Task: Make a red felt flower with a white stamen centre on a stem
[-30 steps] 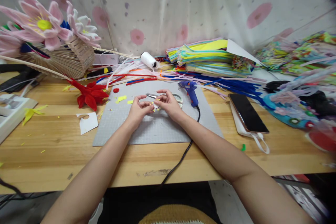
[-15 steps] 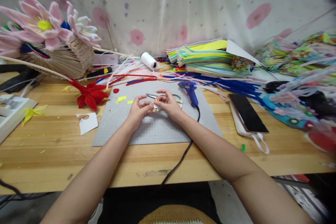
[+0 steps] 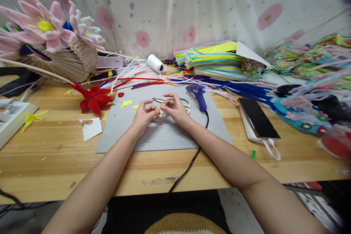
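Note:
My left hand (image 3: 144, 115) and my right hand (image 3: 177, 109) meet over the far part of a grey cutting mat (image 3: 161, 135). Between their fingertips they pinch a small white piece with short yellow strands (image 3: 161, 110). Both hands grip it from opposite sides. Just behind the hands lie scissors (image 3: 175, 100) with pale handles, and a blue glue gun (image 3: 199, 95) rests on the mat to the right, its black cord (image 3: 192, 161) running off the table's front edge.
A red felt flower (image 3: 94, 100) and a white paper scrap (image 3: 91, 128) lie left of the mat. A phone (image 3: 258, 117) lies at the right. Stacked coloured sheets (image 3: 216, 62), blue strips, a white thread spool (image 3: 155, 62) and pink flowers (image 3: 46, 27) line the back.
The hands have barely moved; the fingers shifted slightly on the small yellow-fringed piece, which has turned a little between them.

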### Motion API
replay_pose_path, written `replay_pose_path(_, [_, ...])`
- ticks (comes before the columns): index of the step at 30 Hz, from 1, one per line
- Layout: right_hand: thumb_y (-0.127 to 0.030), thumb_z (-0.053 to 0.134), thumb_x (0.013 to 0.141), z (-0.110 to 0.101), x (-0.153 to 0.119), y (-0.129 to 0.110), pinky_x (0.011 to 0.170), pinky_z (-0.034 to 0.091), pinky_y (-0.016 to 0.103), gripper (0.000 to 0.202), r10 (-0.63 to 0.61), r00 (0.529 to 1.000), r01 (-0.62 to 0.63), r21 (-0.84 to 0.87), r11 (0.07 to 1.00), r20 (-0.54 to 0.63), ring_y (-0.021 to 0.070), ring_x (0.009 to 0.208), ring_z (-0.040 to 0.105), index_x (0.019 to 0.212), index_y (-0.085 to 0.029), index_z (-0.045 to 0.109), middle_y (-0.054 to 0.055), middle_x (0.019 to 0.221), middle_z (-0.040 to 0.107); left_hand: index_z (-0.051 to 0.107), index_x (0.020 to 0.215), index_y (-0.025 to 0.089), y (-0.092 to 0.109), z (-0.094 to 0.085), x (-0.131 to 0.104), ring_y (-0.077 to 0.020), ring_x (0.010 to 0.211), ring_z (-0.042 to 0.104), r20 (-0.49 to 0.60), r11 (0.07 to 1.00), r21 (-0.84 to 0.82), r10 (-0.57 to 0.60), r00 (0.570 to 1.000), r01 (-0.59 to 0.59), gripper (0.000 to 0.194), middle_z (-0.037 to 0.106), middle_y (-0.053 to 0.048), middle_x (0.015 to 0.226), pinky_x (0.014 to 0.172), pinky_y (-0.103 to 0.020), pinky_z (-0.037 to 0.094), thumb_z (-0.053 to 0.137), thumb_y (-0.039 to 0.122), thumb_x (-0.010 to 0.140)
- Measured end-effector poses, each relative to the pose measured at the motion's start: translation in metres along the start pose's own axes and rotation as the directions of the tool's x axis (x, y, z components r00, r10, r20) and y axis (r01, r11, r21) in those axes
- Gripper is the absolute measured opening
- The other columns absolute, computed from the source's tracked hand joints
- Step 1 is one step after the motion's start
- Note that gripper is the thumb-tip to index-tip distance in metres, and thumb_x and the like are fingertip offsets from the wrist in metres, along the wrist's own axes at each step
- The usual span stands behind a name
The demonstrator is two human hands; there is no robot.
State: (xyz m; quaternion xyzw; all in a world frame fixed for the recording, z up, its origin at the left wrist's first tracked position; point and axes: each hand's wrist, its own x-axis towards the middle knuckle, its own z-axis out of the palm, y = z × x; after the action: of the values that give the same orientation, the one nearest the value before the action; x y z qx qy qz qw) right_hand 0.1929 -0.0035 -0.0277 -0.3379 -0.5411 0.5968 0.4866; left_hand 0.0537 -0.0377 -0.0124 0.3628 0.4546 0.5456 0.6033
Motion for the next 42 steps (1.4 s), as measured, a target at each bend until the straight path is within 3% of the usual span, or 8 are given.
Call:
replay_pose_path(6, [-0.034, 0.075, 0.061, 0.0000, 0.0001, 0.0006, 0.060, 0.044, 0.024, 0.052, -0.005, 1.000, 0.005, 0.003, 1.000, -0.007, 0.0084, 0.061, 0.055, 0.099, -0.024, 0.041, -0.007, 0.072, 0.058, 0.040, 0.097, 0.018, 0.0011, 0.0015, -0.0001, -0.0105, 0.058, 0.059, -0.018, 0.999, 0.039, 0.006, 1.000, -0.006, 0.057, 0.061, 0.007, 0.065, 0.056, -0.027, 0.053, 0.074, 0.014, 0.051])
replay_pose_path(16, [-0.032, 0.074, 0.060, -0.0010, 0.0011, 0.0028, 0.059, 0.043, 0.024, 0.053, -0.011, 0.999, 0.010, -0.018, 1.000, -0.036, 0.0081, 0.060, 0.055, 0.101, -0.024, 0.041, -0.007, 0.073, 0.059, 0.041, 0.110, 0.019, 0.0005, -0.0004, -0.0015, -0.0127, 0.064, 0.063, 0.041, 0.997, 0.070, 0.029, 0.999, -0.032, 0.064, 0.062, 0.005, 0.070, 0.058, -0.027, 0.054, 0.075, 0.018, 0.055])
replay_pose_path(25, [-0.032, 0.074, 0.060, -0.0023, -0.0001, 0.0009, 0.061, 0.047, 0.024, 0.058, 0.027, 1.000, -0.027, 0.022, 0.999, -0.004, 0.0088, 0.064, 0.058, 0.105, -0.025, 0.039, -0.005, 0.079, 0.061, 0.041, 0.106, 0.018, 0.0034, -0.0011, -0.0032, -0.0164, 0.066, 0.066, 0.009, 0.992, 0.119, 0.028, 1.000, -0.029, 0.060, 0.066, 0.002, 0.069, 0.054, -0.027, 0.054, 0.076, 0.028, 0.058])
replay_pose_path(42, [-0.033, 0.076, 0.061, -0.0073, -0.0008, 0.0012, 0.061, 0.048, 0.024, 0.061, -0.003, 0.998, 0.004, -0.020, 1.000, 0.068, 0.0078, 0.062, 0.053, 0.108, -0.027, 0.037, -0.005, 0.082, 0.055, 0.042, 0.110, 0.017, 0.0040, -0.0035, -0.0037, -0.0178, 0.061, 0.068, 0.009, 0.990, 0.142, -0.018, 1.000, 0.017, 0.065, 0.069, 0.000, 0.066, 0.054, -0.026, 0.054, 0.079, 0.032, 0.058])
